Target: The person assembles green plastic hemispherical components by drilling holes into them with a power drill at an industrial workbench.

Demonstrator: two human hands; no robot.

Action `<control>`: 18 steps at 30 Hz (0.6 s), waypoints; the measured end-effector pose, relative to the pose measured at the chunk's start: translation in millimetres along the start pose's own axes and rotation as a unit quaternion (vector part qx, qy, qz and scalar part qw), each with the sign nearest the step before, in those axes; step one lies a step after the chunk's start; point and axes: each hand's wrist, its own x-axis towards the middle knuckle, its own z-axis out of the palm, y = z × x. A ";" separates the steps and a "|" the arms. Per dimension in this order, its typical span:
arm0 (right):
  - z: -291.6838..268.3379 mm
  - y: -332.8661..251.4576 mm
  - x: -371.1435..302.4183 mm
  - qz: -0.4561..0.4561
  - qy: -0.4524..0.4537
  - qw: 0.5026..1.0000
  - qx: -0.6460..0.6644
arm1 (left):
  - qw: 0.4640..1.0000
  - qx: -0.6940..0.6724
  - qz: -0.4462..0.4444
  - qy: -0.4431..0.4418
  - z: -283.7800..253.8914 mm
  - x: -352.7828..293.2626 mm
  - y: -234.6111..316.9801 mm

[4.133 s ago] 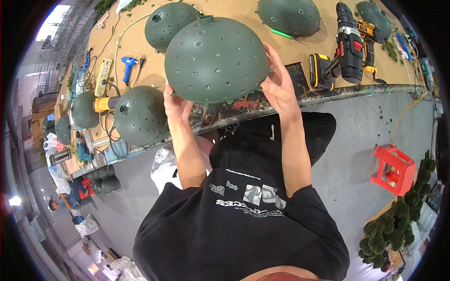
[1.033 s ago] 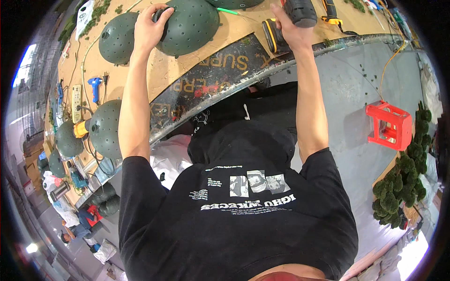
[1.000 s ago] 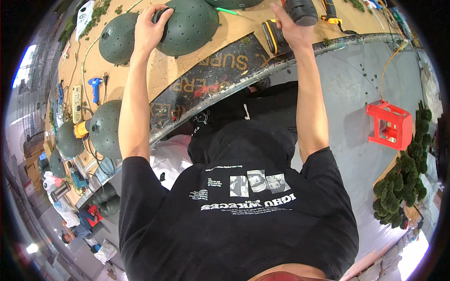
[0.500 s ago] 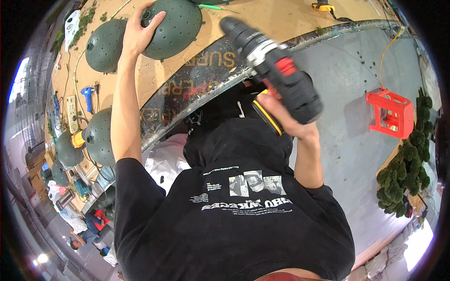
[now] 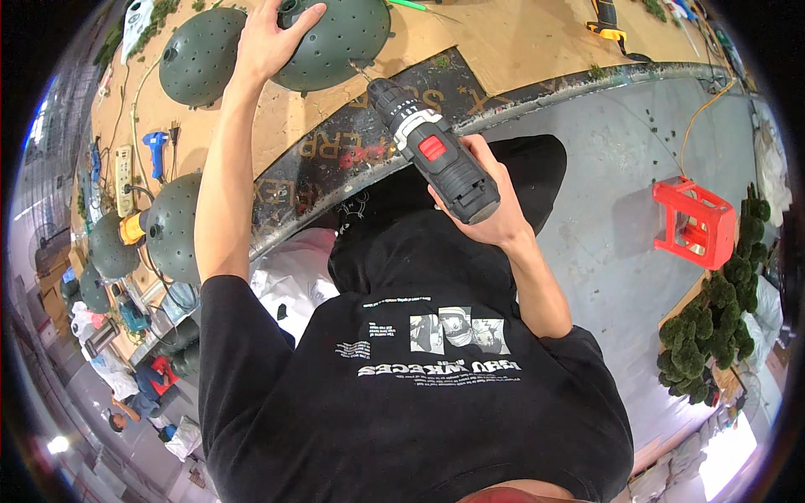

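In my right hand (image 5: 495, 197) is a black and grey cordless drill (image 5: 432, 151) with a red patch on its body, my fingers wrapped around the grip. Its thin bit points up-left and meets the lower right rim of a dark green perforated dome (image 5: 340, 42); whether it has entered a hole I cannot tell. My left hand (image 5: 272, 42) grips that dome from its left side, thumb beside the round opening at its top, fingertips partly cut off by the picture edge. A second green dome (image 5: 201, 59) lies just left of my left hand.
Further left are a blue glue gun (image 5: 155, 153), a power strip (image 5: 125, 180) and another dome (image 5: 178, 230). A yellow-black tool (image 5: 607, 29) lies at the far right of the table. On the floor stand a red plastic stool (image 5: 694, 222) and green foliage clumps (image 5: 708, 335). Another person (image 5: 138, 394) is far left.
The drill has swung left from beside the table edge, and its bit now reaches the dome's rim. My left hand stays on the dome; the view has shifted slightly.
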 end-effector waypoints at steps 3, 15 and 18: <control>0.8 2.4 1.2 -0.013 0.000 1.000 -0.008 | 1.000 0.000 0.010 0.005 2.9 1.5 0.1; 5.0 0.5 3.5 -0.001 -0.009 1.000 -0.013 | 1.000 0.001 -0.009 0.008 -0.3 -0.8 4.0; 5.5 -0.3 3.8 0.009 -0.004 1.000 -0.020 | 1.000 -0.002 -0.007 0.004 -0.5 -1.1 3.8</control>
